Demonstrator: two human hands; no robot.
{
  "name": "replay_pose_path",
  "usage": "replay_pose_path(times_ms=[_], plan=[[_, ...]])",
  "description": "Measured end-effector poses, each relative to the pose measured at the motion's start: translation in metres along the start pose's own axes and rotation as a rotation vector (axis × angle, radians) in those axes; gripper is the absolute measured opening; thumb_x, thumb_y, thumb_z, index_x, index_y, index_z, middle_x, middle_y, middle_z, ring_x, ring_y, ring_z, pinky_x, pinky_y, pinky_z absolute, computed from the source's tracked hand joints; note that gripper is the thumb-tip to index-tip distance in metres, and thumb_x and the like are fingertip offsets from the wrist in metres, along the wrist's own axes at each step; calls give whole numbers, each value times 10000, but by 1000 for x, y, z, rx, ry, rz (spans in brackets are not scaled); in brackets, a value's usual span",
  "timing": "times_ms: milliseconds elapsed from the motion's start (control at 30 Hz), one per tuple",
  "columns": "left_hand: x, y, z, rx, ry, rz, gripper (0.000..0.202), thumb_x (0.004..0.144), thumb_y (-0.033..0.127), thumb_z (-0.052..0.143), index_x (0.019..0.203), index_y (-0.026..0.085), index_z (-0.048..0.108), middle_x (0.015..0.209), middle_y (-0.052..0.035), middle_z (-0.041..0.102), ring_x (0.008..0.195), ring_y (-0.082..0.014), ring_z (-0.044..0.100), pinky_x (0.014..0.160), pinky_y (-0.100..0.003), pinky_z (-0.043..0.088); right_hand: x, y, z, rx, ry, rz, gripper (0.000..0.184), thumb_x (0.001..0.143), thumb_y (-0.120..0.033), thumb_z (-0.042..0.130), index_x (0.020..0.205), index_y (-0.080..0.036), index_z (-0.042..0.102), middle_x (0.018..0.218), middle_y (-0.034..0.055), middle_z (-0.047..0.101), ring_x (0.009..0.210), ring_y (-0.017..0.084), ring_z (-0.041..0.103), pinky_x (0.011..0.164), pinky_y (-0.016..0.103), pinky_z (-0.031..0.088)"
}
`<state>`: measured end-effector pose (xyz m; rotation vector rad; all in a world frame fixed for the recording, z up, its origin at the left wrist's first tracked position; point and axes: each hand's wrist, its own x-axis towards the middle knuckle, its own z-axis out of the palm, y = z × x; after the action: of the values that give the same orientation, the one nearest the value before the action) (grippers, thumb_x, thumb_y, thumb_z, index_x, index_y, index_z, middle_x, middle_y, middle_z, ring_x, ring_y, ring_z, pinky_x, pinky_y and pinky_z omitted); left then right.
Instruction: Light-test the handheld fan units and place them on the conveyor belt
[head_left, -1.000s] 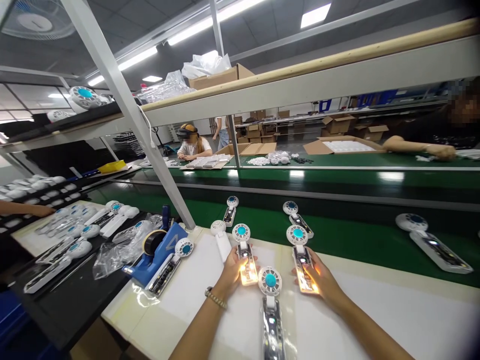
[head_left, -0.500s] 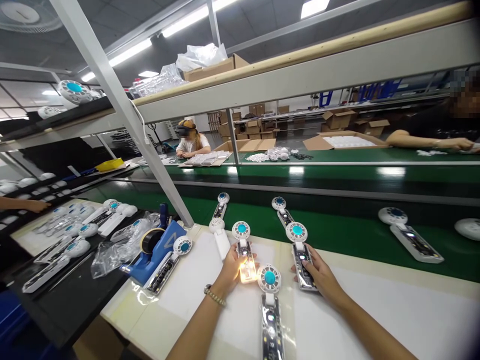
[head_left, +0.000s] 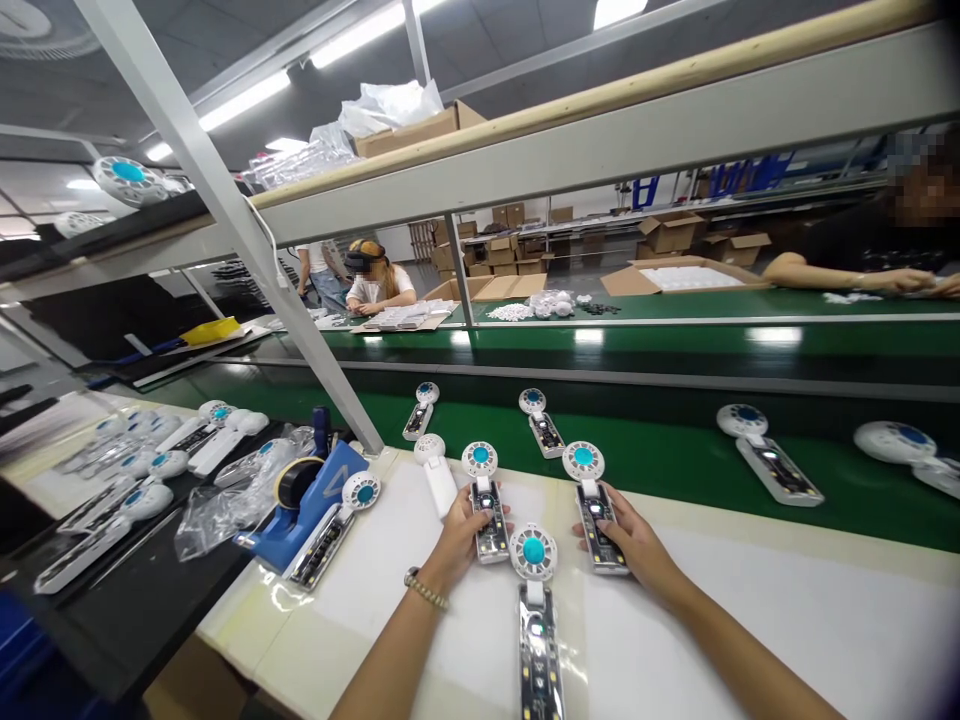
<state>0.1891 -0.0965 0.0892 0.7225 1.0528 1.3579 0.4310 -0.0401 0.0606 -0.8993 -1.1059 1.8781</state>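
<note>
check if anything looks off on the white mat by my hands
One unit stands out: the white handheld fan just beyond the left hand lies with its plain white back up, while the neighbouring fan shows its teal hub and exposed circuit board.

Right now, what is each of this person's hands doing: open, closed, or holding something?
Left hand: open, fingers lying on a white handheld fan's circuit-board handle.
Right hand: open, fingers lying on a second such fan.
</note>
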Motion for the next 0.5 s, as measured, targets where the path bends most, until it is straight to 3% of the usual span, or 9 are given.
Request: replay_pose_path(times_ms=[100,167,300,500], plan=[[-2,1,1,-20,-20,-1,598,611,201,719,1088,151,363,903,-95,619,730,-216,645,672,-345,519,2,6,-4,-3,-28,-45,886,690,-481,658,1362,-255,127,1271,135,461,950,274,606,798,404,500],[-3,1,1,-31,-22,7,607,593,189,734,1077,156,369,918,-92,612,745,-210,642,694,-351,517,4,9,-6,-8,-37,-88,865,694,-479,659,1358,-275,144,1313,135,402,967,282,596,807,421,498],[-2,-1,0,-31,-30,16,597,594,186,736,1066,161,372,917,-84,603,754,-206,637,708,-361,512,5,12,-6,-8,-37,-124,869,681,-474,676,1355,-293,159,1302,143,396,974,304,588,816,465,489],[0,-3,-3,-15,-33,18,609,602,194,730,1082,164,357,878,-74,602,724,-212,638,669,-353,510,4,10,-6,-31,-34,-115,906,670,-503,673,1366,-274,141,1320,155,373,968,296,592,798,432,503]])
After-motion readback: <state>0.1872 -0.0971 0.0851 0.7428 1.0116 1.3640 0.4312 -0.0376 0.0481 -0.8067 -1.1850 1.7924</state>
